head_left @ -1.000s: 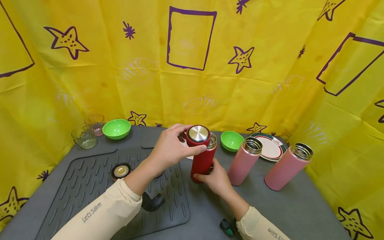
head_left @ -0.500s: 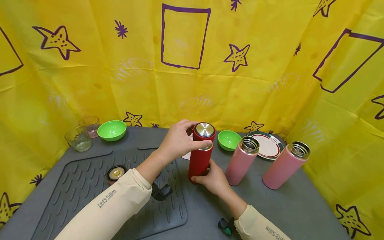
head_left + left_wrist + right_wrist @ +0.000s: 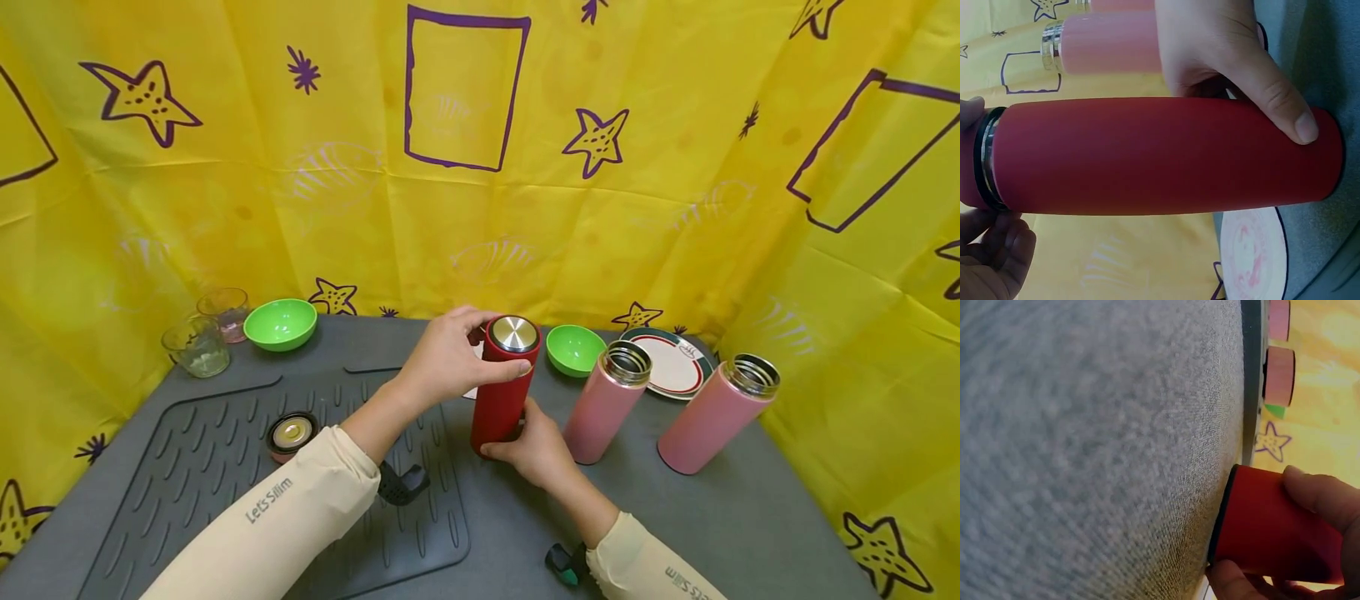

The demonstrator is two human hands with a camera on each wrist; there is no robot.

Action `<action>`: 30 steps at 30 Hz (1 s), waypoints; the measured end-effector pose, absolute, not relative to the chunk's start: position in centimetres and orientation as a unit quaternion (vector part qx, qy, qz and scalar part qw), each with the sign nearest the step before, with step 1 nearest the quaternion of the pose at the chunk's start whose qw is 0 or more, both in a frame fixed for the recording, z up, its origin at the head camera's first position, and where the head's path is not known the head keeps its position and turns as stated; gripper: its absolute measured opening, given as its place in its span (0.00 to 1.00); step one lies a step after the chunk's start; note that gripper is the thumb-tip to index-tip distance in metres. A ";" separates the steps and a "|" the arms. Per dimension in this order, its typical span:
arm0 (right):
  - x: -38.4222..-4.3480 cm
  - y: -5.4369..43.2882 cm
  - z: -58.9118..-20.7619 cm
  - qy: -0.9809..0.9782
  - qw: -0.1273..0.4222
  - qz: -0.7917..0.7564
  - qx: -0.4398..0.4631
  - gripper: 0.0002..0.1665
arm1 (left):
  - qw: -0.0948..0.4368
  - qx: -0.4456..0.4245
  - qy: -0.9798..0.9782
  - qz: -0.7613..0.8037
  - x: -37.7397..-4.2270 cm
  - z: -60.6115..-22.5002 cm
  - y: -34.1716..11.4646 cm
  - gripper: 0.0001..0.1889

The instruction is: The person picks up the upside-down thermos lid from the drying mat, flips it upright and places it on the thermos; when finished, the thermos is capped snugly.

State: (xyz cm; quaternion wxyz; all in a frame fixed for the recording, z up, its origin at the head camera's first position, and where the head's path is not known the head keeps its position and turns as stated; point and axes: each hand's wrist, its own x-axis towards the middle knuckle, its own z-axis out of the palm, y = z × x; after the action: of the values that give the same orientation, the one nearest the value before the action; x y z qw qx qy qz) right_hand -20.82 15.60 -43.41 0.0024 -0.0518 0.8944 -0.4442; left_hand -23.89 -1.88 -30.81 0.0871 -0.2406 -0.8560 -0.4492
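A red thermos bottle stands upright on the table. My left hand grips its red lid, which has a silver disc on top, between thumb and fingers. The lid sits over the mouth; in the left wrist view a thin black and silver band shows between lid and body. Low on the bottle, my right hand holds the body, its thumb across the front. The right wrist view shows the bottle's base against the table. To the right are two lidless pink bottles.
A dark drying mat lies on the left, bearing an upturned lid. Behind it stand two glasses and a green bowl. A second green bowl and a plate are at the back right, before a yellow curtain.
The left hand has brought the red lid rightward over the bottle's mouth and down onto it, covering the silver neck in the head view. The right hand keeps its hold low on the bottle.
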 end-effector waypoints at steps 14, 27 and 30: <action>-20.8 15.1 -43.3 0.894 0.000 -0.445 -0.039 0.46 | 0.075 -0.264 -0.836 -0.475 -24.5 -32.2 -2.2 0.35; -21.3 14.8 -42.3 0.899 -0.005 -0.435 -0.040 0.41 | 0.089 -0.270 -0.827 -0.486 -24.6 -32.5 -2.2 0.34; -21.3 14.7 -42.4 0.899 -0.005 -0.437 -0.039 0.42 | 0.090 -0.270 -0.825 -0.489 -24.6 -32.5 -2.3 0.34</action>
State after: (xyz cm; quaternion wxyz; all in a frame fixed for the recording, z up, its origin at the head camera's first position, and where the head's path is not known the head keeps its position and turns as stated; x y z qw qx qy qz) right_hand -21.31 14.73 -42.41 -0.0048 -0.0395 0.8986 -0.4369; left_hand -24.59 -2.31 -32.47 0.0898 -0.2701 -0.8248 -0.4886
